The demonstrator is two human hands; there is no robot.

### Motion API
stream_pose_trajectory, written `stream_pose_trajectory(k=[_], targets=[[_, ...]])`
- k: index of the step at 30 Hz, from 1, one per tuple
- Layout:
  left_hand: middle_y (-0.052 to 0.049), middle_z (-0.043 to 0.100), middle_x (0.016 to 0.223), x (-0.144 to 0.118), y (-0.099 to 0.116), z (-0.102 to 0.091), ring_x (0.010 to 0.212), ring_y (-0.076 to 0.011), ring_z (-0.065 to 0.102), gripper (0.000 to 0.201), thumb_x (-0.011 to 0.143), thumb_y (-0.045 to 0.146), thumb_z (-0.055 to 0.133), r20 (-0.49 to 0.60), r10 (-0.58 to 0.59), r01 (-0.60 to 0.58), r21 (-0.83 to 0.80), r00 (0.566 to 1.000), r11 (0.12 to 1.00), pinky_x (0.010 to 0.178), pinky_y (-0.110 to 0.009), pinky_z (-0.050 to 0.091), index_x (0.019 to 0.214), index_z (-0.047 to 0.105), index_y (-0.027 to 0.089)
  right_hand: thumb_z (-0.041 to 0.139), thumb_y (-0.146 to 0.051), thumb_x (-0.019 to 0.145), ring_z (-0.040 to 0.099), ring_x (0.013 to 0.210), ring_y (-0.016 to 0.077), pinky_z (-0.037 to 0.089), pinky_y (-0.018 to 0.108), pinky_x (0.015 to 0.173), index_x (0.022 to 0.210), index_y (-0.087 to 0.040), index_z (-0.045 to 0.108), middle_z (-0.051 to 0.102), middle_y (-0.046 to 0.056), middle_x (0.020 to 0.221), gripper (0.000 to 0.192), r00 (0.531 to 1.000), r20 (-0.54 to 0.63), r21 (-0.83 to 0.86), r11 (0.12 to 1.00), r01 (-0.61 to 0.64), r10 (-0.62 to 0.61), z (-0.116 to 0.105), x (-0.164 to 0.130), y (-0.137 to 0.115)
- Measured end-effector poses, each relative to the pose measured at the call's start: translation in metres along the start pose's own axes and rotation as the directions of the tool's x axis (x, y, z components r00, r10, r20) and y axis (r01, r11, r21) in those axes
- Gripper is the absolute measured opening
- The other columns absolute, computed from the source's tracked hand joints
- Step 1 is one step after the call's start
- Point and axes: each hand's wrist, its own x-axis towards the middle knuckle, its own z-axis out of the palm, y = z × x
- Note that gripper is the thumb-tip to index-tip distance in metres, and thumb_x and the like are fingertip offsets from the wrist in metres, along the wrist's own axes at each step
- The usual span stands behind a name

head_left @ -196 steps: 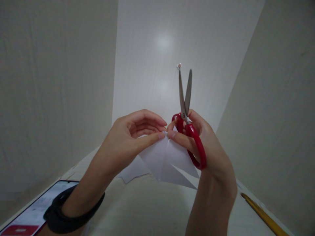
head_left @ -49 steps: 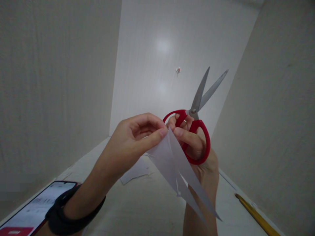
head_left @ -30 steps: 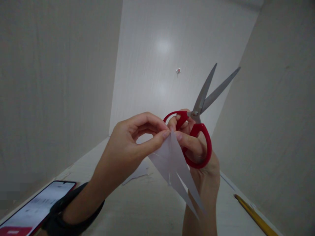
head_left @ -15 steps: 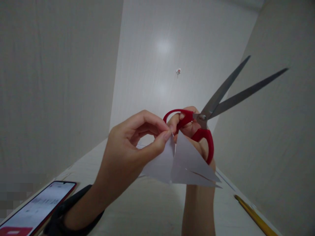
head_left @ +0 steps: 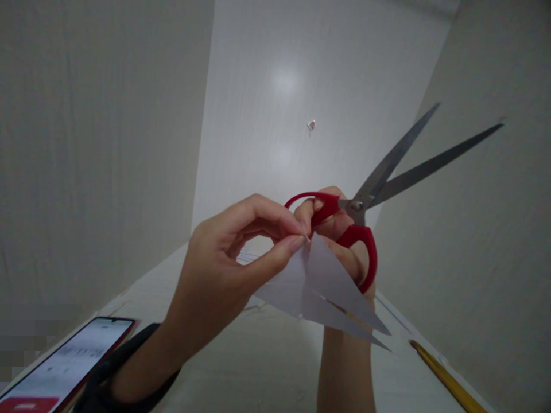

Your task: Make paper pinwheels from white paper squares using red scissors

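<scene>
My left hand (head_left: 245,252) pinches a corner of a white piece of paper (head_left: 327,275) between thumb and fingertips. Slits run into the paper, and its right side splits into pointed flaps. Behind it, my right hand (head_left: 331,221) has the red-handled scissors (head_left: 365,244) looped on its fingers, the blades spread apart and pointing up to the right. Fingers of the right hand meet the left fingertips near the paper's top corner; whether they also grip the paper is partly hidden.
On the table (head_left: 241,367), a phone (head_left: 64,361) with a lit screen lies at lower left, beside my dark wristband (head_left: 116,373). A yellow stick-like object (head_left: 443,376) lies at lower right. Pale panels stand at the back and both sides.
The left fingertips have shifted slightly right and down. The paper has tilted, its right flaps dropping lower and their slit widening. The scissors have moved only slightly.
</scene>
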Motion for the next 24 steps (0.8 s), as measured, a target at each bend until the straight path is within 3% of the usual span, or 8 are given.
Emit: stream_pose_trajectory(k=[11, 17, 20, 24], targets=[[0.007, 0.07, 0.075, -0.002, 0.001, 0.0026, 0.07, -0.0058, 0.065, 0.016, 0.081, 0.007, 0.069, -0.023, -0.002, 0.002, 0.01, 1.0, 1.0, 0.067, -0.011, 0.052, 0.078, 0.069, 0.022, 0.086, -0.033, 0.062, 0.056, 0.063, 0.0171, 0.05, 0.034, 0.061, 0.09, -0.03, 0.05, 0.058, -0.004, 0.072, 0.046, 1.0, 0.001, -0.022, 1.0, 0.0, 0.0, -0.0023, -0.0032, -0.0004], [0.004, 0.071, 0.076, -0.0036, 0.0015, 0.0005, 0.073, -0.0112, 0.065, 0.016, 0.081, 0.008, 0.069, -0.026, 0.002, -0.001, 0.04, 1.0, 0.999, 0.069, -0.021, 0.052, 0.077, 0.07, 0.023, 0.079, -0.032, 0.069, 0.057, 0.068, 0.0199, 0.05, 0.037, 0.066, 0.091, -0.029, 0.051, 0.059, -0.002, 0.073, 0.036, 1.0, -0.003, -0.065, 0.998, 0.024, -0.025, -0.0064, -0.0024, -0.0007], [0.002, 0.07, 0.079, -0.0029, 0.0009, 0.0004, 0.077, -0.0142, 0.065, 0.017, 0.081, 0.007, 0.069, -0.013, 0.011, -0.011, 0.044, 1.0, 0.999, 0.074, -0.027, 0.052, 0.077, 0.071, 0.024, 0.082, -0.03, 0.064, 0.056, 0.066, 0.0187, 0.049, 0.035, 0.064, 0.093, -0.03, 0.05, 0.058, -0.004, 0.072, 0.044, 0.999, 0.027, -0.052, 0.998, 0.03, -0.029, -0.0063, -0.0023, 0.0], [0.003, 0.069, 0.081, -0.0019, 0.0011, 0.0007, 0.081, -0.0137, 0.065, 0.016, 0.081, 0.009, 0.071, 0.017, -0.008, 0.008, 0.013, 1.0, 1.0, 0.08, -0.027, 0.052, 0.077, 0.07, 0.024, 0.08, -0.026, 0.067, 0.056, 0.062, 0.0159, 0.047, 0.031, 0.059, 0.091, -0.029, 0.049, 0.056, -0.006, 0.068, 0.04, 0.994, 0.092, -0.037, 0.997, 0.068, -0.064, -0.0089, -0.001, 0.0036]])
